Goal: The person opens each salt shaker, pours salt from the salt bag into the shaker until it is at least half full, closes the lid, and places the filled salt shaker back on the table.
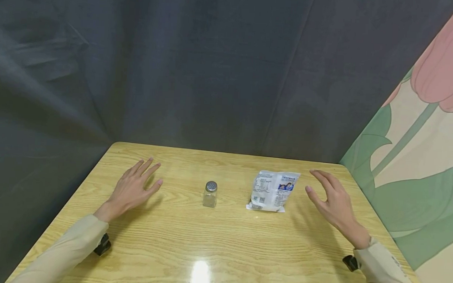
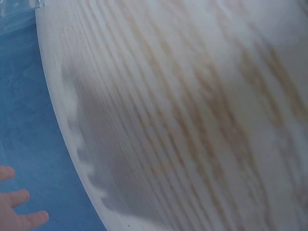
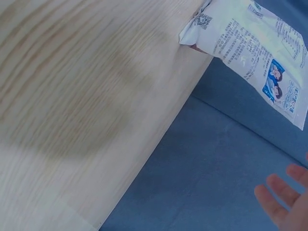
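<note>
A small glass shaker [image 1: 210,196] with a perforated metal lid stands upright near the middle of the table. To its right a white printed packet [image 1: 271,191] stands on its bottom edge; the right wrist view shows the same packet [image 3: 260,53] with a small blue picture. My left hand [image 1: 133,188] is held over the table left of the shaker, fingers spread and apart from it. On the other side, my right hand [image 1: 333,201] hovers just right of the packet without touching it, its fingers loosely bent. Both hands hold nothing.
The light wooden table [image 1: 170,239] ends at a dark curtain [image 1: 214,74] behind it. A wall covering with a tulip pattern [image 1: 416,165] runs along the right side. In the left wrist view, a piece of clear glass [image 2: 19,7] shows at the top left corner.
</note>
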`<state>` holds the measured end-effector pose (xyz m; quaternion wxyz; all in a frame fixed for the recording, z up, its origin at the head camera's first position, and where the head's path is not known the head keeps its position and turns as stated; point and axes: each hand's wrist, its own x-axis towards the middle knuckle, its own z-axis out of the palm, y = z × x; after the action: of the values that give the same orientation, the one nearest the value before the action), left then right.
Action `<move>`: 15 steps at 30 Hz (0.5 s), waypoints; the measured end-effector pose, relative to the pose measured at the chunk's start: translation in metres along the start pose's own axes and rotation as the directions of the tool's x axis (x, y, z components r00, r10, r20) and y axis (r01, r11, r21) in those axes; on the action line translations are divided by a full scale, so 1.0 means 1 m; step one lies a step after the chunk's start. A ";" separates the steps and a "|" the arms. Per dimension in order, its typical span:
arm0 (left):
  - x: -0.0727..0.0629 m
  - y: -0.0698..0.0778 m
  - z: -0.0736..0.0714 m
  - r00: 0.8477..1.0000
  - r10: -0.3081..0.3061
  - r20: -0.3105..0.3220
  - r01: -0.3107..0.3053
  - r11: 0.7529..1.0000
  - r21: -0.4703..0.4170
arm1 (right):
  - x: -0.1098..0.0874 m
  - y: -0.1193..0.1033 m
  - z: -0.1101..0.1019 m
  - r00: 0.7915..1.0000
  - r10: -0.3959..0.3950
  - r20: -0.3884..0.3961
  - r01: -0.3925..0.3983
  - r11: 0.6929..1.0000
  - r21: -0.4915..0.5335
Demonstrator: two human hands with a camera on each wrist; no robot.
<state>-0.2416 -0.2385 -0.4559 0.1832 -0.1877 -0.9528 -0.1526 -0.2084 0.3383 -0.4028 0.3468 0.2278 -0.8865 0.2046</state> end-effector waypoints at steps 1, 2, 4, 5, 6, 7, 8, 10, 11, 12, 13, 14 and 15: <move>0.000 0.000 0.000 1.000 0.002 0.000 -0.002 1.000 0.001 | 0.000 -0.001 0.000 1.000 -0.003 -0.006 0.003 1.000 0.003; 0.000 0.001 0.000 1.000 0.004 0.002 -0.004 1.000 0.000 | 0.001 -0.001 0.000 1.000 -0.008 -0.012 0.008 1.000 0.007; 0.000 0.000 0.000 1.000 0.004 0.003 -0.004 1.000 0.000 | 0.002 -0.003 0.001 0.999 -0.021 -0.026 0.022 1.000 0.013; 0.000 0.001 0.000 1.000 0.002 0.006 -0.002 1.000 0.000 | 0.003 -0.003 0.001 0.999 -0.029 -0.035 0.029 0.999 0.018; 0.000 0.001 0.000 1.000 0.002 0.008 -0.002 1.000 0.000 | 0.003 -0.004 0.001 0.998 -0.036 -0.046 0.037 0.999 0.022; 0.000 0.001 0.000 1.000 0.002 0.012 -0.002 1.000 -0.001 | 0.004 -0.005 0.002 0.998 -0.043 -0.055 0.044 0.999 0.026; 0.000 0.001 0.000 1.000 0.000 0.014 0.000 1.000 -0.002 | 0.004 -0.006 0.003 0.996 -0.051 -0.066 0.053 0.998 0.030; 0.000 0.001 0.001 1.000 -0.002 0.016 0.002 1.000 -0.008 | 0.005 -0.008 0.004 0.993 -0.071 -0.096 0.075 0.996 0.042; 0.000 0.001 0.001 1.000 -0.001 0.018 0.002 1.000 -0.011 | 0.006 -0.008 0.005 0.991 -0.081 -0.110 0.087 0.995 0.049; 0.000 0.002 0.001 1.000 -0.002 0.018 0.003 1.000 -0.015 | 0.006 -0.009 0.006 0.988 -0.091 -0.123 0.098 0.994 0.057; 0.000 0.002 0.001 1.000 -0.003 0.018 0.003 1.000 -0.020 | 0.007 -0.010 0.007 0.986 -0.101 -0.135 0.110 0.992 0.063; 0.000 0.003 0.001 1.000 -0.005 0.020 0.005 1.000 -0.024 | 0.008 -0.011 0.008 0.982 -0.113 -0.151 0.124 0.990 0.070; 0.000 0.003 0.001 1.000 -0.005 0.021 0.006 1.000 -0.027 | 0.009 -0.012 0.009 0.979 -0.122 -0.161 0.136 0.988 0.076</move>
<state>-0.2408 -0.2354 -0.4564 0.1703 -0.1893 -0.9530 -0.1641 -0.2127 0.3214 -0.4005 0.4175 0.2830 -0.8302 0.2374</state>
